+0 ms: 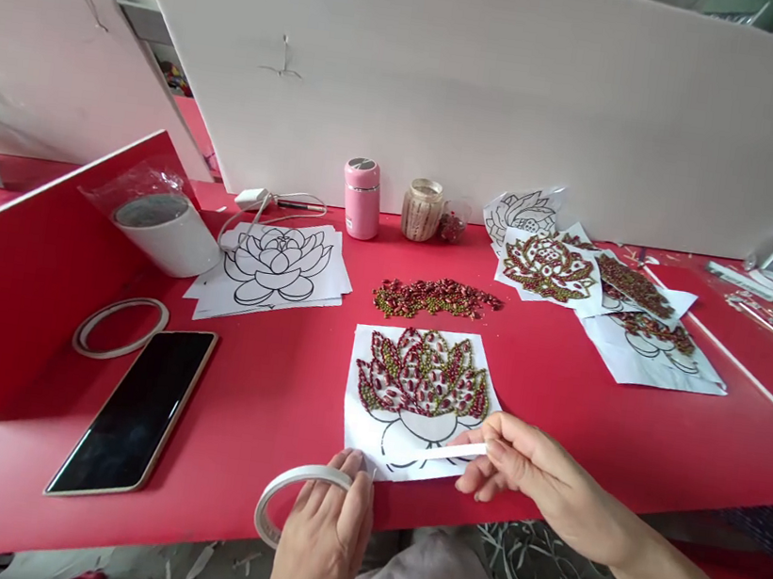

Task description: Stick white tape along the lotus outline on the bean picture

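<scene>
A lotus drawing [368,430] lies at the table's front edge, its upper petals covered with red and green beans [425,371]. The lower petals are bare outlines. My left hand [328,519] is closed on a roll of white tape [267,506], its fingertips touching the lower left corner of the sheet. My right hand [513,463] pinches one end of a white tape strip [454,451] between thumb and fingers. The strip stretches left over the bare lower petals; whether it touches the paper I cannot tell. Behind the sheet is a loose pile of red and green beans [432,299].
To the left lie a phone [135,413], another tape roll [88,326], a white cylindrical container [183,239] and stacked lotus drawings [279,266]. A pink flask [362,199] and a jar [421,211] stand at the back. Bean-covered sheets [550,268] are at the right.
</scene>
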{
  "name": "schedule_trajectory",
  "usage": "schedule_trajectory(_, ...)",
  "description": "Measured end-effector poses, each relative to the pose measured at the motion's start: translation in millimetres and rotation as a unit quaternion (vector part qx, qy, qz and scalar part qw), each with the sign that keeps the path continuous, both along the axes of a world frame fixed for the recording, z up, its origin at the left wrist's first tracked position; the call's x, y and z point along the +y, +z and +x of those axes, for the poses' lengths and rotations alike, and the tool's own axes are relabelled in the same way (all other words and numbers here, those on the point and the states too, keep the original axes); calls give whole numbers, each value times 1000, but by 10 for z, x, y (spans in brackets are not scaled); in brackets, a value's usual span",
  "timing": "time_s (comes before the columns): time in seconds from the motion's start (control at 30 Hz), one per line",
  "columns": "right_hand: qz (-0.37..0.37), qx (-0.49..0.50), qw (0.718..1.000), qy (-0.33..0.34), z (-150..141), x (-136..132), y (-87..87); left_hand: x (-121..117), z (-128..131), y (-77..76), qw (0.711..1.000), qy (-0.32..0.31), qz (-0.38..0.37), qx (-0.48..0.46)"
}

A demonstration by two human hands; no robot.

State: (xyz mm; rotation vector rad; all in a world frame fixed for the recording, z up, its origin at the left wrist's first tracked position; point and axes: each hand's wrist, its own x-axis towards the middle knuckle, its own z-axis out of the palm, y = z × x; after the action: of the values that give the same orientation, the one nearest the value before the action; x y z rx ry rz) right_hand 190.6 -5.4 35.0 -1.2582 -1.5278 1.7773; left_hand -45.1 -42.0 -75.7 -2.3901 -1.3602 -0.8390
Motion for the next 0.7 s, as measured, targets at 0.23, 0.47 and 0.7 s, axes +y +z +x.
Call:
schedule_trajectory(0.23,-47,86,995,-32,-91,93,-74,-8,2,6,1000,-2,13,-4)
schedule_trajectory(0.47,-34,172,984,10,-332,224,-5,-15,-28,11,1000,-7,21,8)
schedule_trajectory(0.7,19,187,981,55,-612,337,131,-24,-32,35,999,-2,20,29)
